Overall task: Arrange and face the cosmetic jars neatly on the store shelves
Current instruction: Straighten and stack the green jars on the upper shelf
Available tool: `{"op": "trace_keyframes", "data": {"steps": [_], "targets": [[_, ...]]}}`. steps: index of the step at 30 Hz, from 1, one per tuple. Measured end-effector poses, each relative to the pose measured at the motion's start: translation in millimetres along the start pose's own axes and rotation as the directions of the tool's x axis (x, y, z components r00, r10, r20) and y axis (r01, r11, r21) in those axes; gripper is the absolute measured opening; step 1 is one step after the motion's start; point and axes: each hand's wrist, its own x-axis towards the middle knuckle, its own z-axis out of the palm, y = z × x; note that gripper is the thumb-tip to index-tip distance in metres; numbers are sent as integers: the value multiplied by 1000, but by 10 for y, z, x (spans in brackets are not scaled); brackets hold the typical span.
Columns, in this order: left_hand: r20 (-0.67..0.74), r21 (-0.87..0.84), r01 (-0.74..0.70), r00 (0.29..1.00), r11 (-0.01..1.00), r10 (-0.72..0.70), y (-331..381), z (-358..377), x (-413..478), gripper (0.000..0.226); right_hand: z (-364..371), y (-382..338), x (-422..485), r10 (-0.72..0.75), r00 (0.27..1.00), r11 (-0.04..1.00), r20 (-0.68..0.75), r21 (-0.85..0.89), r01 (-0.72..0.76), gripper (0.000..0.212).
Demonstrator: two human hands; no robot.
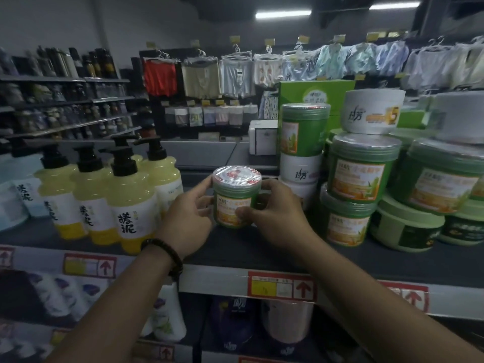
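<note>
A small green cosmetic jar (234, 189) with an orange label and a clear-wrapped lid stands upright on the dark top shelf (235, 255), label facing me. My left hand (190, 218) grips its left side and my right hand (275, 218) grips its right side, thumb across the lower label. To the right, larger green jars (360, 169) are stacked in piles, with a tall green jar (302, 127) on white jars (300, 169) and another white jar (373, 111) on top.
Yellow pump bottles (128, 205) stand in a cluster to the left of the jar. Pale green tubs (404, 226) sit at the right. Price tags line the shelf edge (281, 285), with more products below. Clothes hang on racks behind.
</note>
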Motion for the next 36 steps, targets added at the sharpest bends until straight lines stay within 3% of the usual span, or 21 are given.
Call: {"op": "trace_keyframes", "data": {"steps": [6,17,29,36], "targets": [[13,37,58,998,998,-59,-185,-46,168,94,143,-5,130,41,999,995,21,-87,-39,55],[12,33,80,997,996,-81,-263,-83,297,95,298,-47,282,37,999,979,21,-201,-32,58],[13,59,84,996,995,-85,-216,-73,316,98,319,-14,354,21,999,974,37,-226,-12,60],[-9,121,106,994,987,-105,-141,-36,303,86,305,-24,361,29,996,967,85,-253,-6,60]]}}
